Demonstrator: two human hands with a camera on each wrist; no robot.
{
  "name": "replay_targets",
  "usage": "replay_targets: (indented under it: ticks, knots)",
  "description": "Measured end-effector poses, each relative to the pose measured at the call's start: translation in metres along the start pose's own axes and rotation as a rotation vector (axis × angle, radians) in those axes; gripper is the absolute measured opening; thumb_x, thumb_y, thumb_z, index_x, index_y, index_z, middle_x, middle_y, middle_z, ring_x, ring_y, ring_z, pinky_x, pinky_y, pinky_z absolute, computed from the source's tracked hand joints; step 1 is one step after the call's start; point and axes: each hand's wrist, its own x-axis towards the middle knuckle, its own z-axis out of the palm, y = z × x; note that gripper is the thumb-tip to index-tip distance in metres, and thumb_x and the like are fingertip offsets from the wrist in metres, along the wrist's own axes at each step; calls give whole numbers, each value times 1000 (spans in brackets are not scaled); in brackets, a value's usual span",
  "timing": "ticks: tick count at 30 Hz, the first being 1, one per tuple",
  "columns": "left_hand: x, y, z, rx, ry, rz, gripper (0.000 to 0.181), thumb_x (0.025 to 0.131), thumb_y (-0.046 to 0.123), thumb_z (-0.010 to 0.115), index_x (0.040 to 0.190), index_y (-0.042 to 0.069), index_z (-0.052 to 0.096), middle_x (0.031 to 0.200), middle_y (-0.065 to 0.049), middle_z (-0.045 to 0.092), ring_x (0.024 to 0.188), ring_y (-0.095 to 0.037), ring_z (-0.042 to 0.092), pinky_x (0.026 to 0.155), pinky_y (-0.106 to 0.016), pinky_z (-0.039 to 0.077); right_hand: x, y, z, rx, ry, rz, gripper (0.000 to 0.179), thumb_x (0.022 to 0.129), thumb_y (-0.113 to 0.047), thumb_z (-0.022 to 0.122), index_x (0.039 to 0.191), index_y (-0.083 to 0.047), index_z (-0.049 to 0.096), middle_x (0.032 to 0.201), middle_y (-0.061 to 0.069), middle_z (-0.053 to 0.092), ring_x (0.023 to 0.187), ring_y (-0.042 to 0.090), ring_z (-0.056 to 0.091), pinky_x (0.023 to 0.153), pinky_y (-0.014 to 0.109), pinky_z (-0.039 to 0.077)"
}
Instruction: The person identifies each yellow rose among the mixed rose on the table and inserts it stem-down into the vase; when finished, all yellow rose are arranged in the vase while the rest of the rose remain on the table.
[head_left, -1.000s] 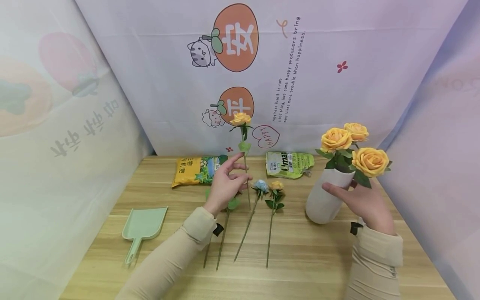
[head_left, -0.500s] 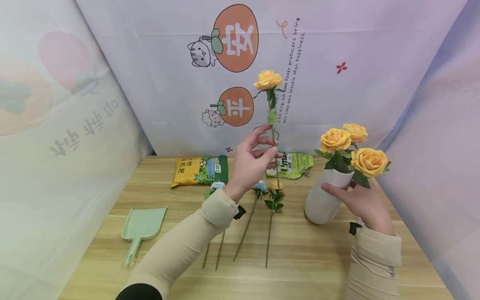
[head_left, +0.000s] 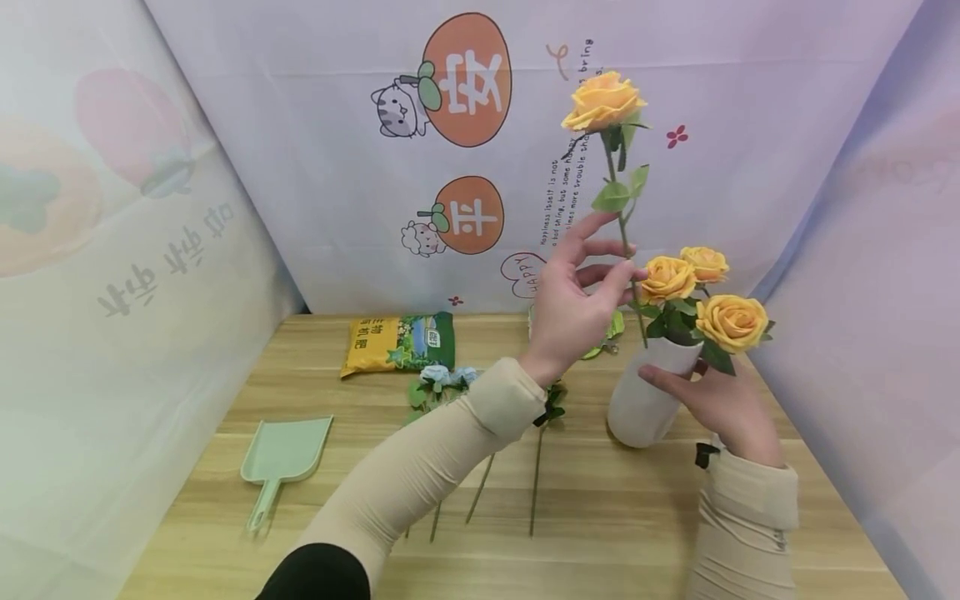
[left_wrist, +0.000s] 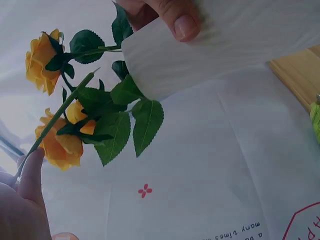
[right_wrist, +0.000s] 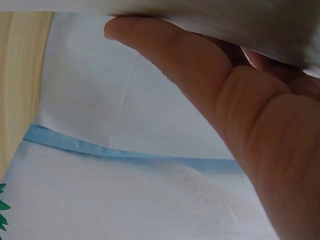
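Note:
My left hand (head_left: 576, 304) pinches the green stem of a yellow rose (head_left: 604, 102), held upright in the air. The stem's lower end (left_wrist: 82, 85) hangs beside the yellow roses (head_left: 733, 322) in the vase, in front of their leaves in the left wrist view. A white vase (head_left: 647, 400) stands tilted to the right on the table, holding several yellow roses. My right hand (head_left: 726, 407) grips the vase near its top; in the right wrist view the thumb (right_wrist: 150, 42) lies along its side, and the other fingers are mostly hidden.
Light blue roses (head_left: 435, 375) and another stemmed flower (head_left: 551, 408) lie mid-table, partly under my left arm. A yellow-green packet (head_left: 397, 342) lies at the back left, a green pouch (head_left: 615, 327) behind my left hand. A pale green dustpan (head_left: 287, 450) lies on the left.
My left hand has carried the yellow rose up and to the right, from over the loose flowers to beside the vase. The right hand and vase have stayed nearly in place.

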Motion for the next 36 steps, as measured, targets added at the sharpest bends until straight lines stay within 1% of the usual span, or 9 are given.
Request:
replay_targets:
  ticks: [5,8,10,13,18,22,24,31,36]
  knots:
    - [3,-13,16,39,9,101,55,105,-8,63,155,11,50,117,-18,67,94,-20,78,82,-37,67,1,2,1,-9,25,-76,106,92,-39,89,173,-22,24,166,19,39,139,48,46,100,73,48]
    - [4,-21,22,57,24,160,54,104,-9,63,153,9,48,116,-22,66,94,-25,79,81,-36,67,2,2,2,-22,34,-95,106,92,-38,89,173,-21,24,166,20,39,138,48,47,97,73,49]
    - [4,-27,23,72,37,174,54,104,-9,63,153,8,47,117,-24,66,95,-28,79,82,-36,67,3,2,2,-18,38,-97,106,91,-38,90,173,-22,24,166,19,39,139,48,47,98,74,49]
    - [1,-34,23,99,50,150,56,103,-9,65,154,7,46,118,-22,66,96,-26,79,82,-34,67,4,2,2,-15,41,-98,106,91,-38,90,173,-22,25,166,19,39,138,48,48,98,75,48]
    - [-6,-44,20,154,48,90,57,104,-6,66,155,11,46,119,-17,67,98,-14,77,85,-31,66,4,2,3,-8,35,-79,104,91,-40,90,172,-18,27,163,20,42,137,47,50,99,73,49]
    - [-10,-53,19,147,27,64,55,104,-5,66,153,14,49,118,-16,68,99,-11,77,85,-33,67,3,2,2,-3,30,-57,105,91,-41,90,172,-17,26,164,20,41,139,48,49,102,74,47]
    - [-12,-57,19,134,12,42,55,104,-5,67,152,15,50,117,-16,68,99,-12,77,84,-34,67,2,3,2,0,26,-51,105,91,-41,89,172,-18,26,166,20,40,141,48,47,103,76,46]
    - [-19,-68,18,81,-17,-46,50,103,-4,69,148,11,55,116,-18,69,95,-21,80,81,-33,67,2,3,1,-8,25,-51,103,91,-42,89,171,-19,28,167,18,39,142,48,46,103,74,47]
    - [-20,-70,17,79,-27,-59,50,106,4,68,153,12,53,119,-18,71,90,-20,81,81,-34,67,3,4,1,-9,29,-63,104,92,-41,89,172,-18,27,166,19,41,141,46,47,102,73,47]
